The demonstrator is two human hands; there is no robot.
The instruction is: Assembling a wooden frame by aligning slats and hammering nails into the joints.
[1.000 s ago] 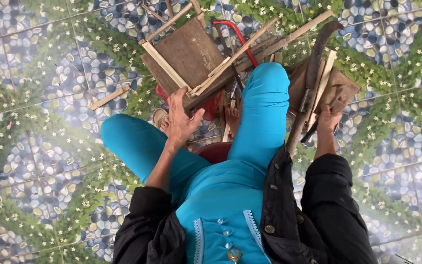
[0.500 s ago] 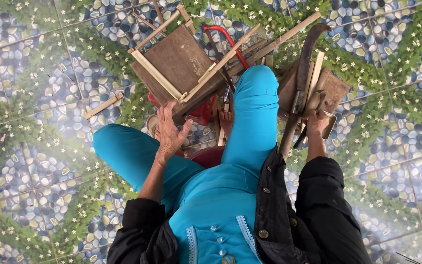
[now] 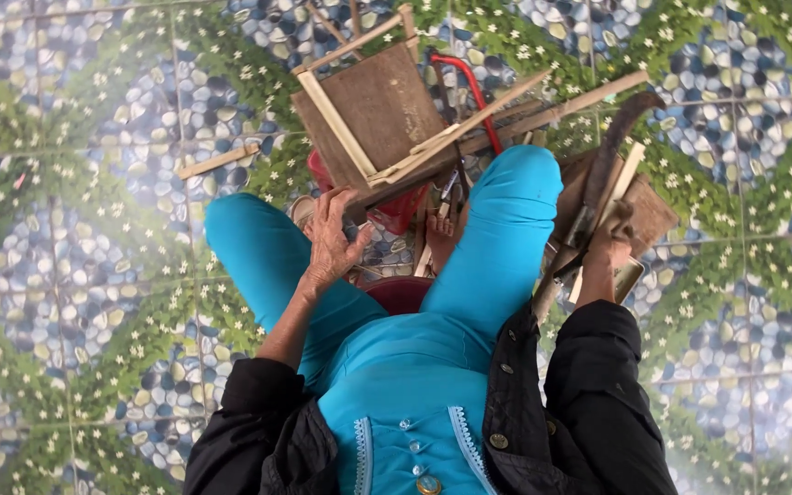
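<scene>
Wooden frame (image 3: pixel 373 115), brown board edged with pale slats, sits tilted on the patterned tile floor (image 3: pixel 75 275) just ahead of the knees, touching a red stool (image 3: pixel 396 206) beneath; left hand (image 3: pixel 332 243) at its lower edge, fingers curled on the dark slat there. Right hand (image 3: pixel 609 246), beyond the right knee, closed around the handle of a curved dark blade (image 3: pixel 611 147) resting over a second wooden piece (image 3: pixel 648 215). A loose stick (image 3: pixel 217 160) lies apart to the left.
</scene>
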